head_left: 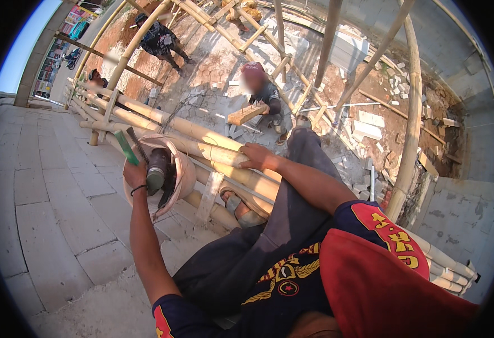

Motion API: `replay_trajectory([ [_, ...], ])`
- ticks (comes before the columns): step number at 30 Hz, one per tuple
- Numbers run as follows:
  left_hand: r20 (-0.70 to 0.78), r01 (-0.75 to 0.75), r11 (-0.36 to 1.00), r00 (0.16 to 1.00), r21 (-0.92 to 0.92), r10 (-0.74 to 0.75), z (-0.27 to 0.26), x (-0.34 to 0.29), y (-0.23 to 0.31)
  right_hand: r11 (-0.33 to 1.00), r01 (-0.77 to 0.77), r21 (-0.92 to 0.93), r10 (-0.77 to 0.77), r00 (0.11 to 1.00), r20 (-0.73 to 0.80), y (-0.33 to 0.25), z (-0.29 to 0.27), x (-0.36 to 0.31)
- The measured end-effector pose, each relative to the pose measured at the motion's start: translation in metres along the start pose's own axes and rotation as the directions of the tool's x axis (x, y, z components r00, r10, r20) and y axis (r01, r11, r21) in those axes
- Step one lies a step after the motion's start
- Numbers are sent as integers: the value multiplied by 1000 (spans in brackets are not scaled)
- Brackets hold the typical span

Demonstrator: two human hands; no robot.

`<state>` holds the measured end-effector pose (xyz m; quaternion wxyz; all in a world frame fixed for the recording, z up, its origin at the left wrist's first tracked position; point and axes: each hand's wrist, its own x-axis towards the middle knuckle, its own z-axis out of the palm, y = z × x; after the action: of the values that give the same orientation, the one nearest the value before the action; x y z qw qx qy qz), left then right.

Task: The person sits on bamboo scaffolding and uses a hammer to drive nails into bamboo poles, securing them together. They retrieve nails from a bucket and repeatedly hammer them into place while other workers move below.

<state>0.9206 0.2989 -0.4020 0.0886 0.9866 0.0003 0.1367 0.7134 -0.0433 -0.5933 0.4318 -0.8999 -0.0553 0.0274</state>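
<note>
My left hand (pixel 135 176) is closed at the side of a pale pinkish bucket (pixel 186 176). From its grip rises a green flat strip-like tool (pixel 125 147), whose exact kind I cannot make out. A dark bristly or toothed piece (pixel 138 147) stands beside it. Inside the bucket sits a grey-green cylindrical power-tool body (pixel 157 168), partly hidden by the rim. My right hand (pixel 254 155) grips the top of a thick bamboo pole (pixel 210 151), its fingers bent over it. My sandalled foot (pixel 240 209) rests among the poles below.
A block wall (pixel 55 208) runs along the left. Upright bamboo poles (pixel 410 124) rise at the right. Below, a person (pixel 266 93) in a dark red cap holds a piece of wood (pixel 247 114) with nails. Another person (pixel 159 40) stands farther off. White blocks (pixel 366 129) and rubble lie on the ground.
</note>
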Motion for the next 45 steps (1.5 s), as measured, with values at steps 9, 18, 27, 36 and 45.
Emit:
replay_trajectory([
  [9, -91, -31, 999, 995, -36, 28, -69, -4, 12, 1000, -19, 12, 18, 998, 63, -1, -1, 4],
  [18, -221, -393, 806, 919, -442, 327, -165, -23, 140, 998, -26, 64, 31, 996, -81, -7, -15, 4],
  [27, -78, -979, 68, 84, -192, 993, -89, -138, 245, -122, -451, 884, -75, 892, 445, -112, -159, -91],
  [36, 49, -990, 133, 136, 55, 989, -53, -192, 230, -142, -402, 904, 425, 800, 423, -121, -116, -132],
  [45, 491, -969, 231, 162, -83, 856, -67, -184, 105, -638, -241, 731, 494, 600, 629, 70, -53, 6],
])
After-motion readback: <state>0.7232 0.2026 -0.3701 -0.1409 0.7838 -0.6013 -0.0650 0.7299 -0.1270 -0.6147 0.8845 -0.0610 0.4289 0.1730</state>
